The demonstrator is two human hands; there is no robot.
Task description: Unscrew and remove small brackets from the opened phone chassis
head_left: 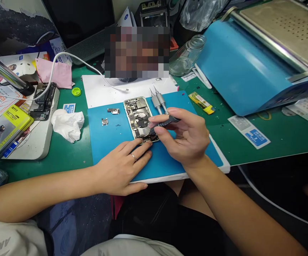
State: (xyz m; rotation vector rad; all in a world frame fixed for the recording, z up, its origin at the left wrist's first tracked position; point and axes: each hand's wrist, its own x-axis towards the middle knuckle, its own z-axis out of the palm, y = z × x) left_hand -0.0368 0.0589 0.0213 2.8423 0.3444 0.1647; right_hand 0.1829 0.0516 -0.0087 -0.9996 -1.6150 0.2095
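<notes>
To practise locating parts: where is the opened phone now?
Head view: the opened phone lies mid-frame on the blue mat, the left hand at its near end, the right hand holding a screwdriver over it.

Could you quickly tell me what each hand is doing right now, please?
Left hand: open, flat on the blue mat, fingertips touching the phone at its near end.
Right hand: closed around a screwdriver, tip at the phone.

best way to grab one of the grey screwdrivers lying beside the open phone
Pinch the outer grey screwdriver across its thick barrel, from above and the right: its twin and the opened phone lie close on its left, its thin tip points away, and its near end is hidden by the right hand.
</notes>
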